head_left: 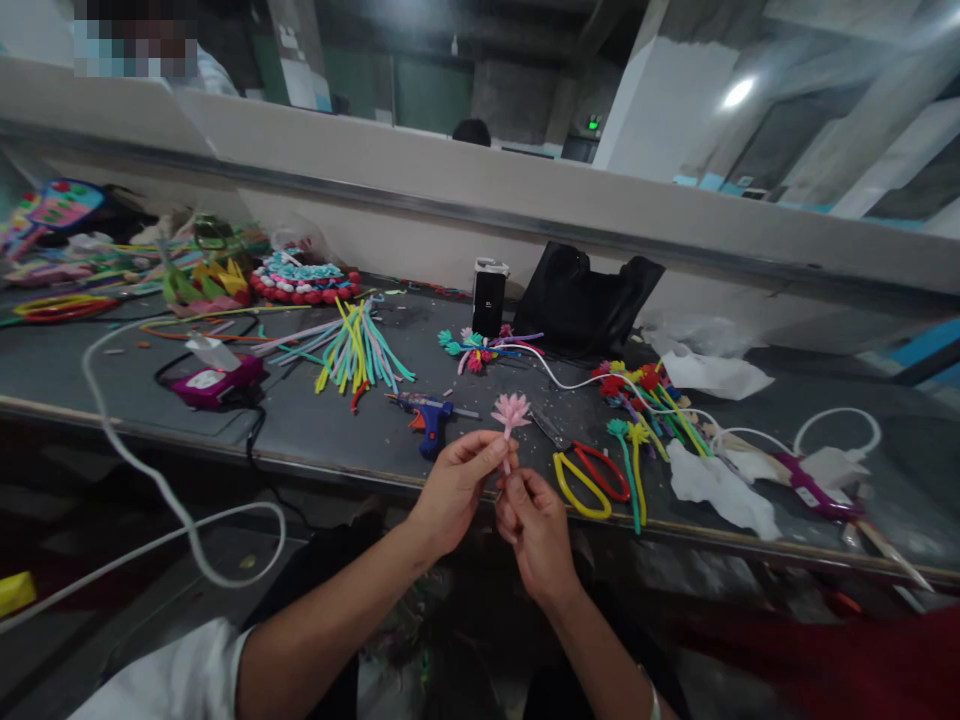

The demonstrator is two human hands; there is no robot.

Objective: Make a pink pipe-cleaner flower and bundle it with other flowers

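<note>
The pink flower (511, 410) stood upright just right of the glue gun (430, 418), its stem pinched between the fingertips of both the left hand (461, 485) and right hand (536, 525). Right of the gun lay scissors (575, 447); left, pipe cleaners (364, 350).

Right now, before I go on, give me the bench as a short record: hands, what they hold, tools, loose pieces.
left hand: pinching the pink flower by its stem, below the petals
right hand: fingers at the lower stem
flower pose: upright, petals up
glue gun: lying on the bench, left of the flower in view
scissors: on the bench, right of the flower
loose pieces: teal flower and yellow flower, right of the scissors
</note>
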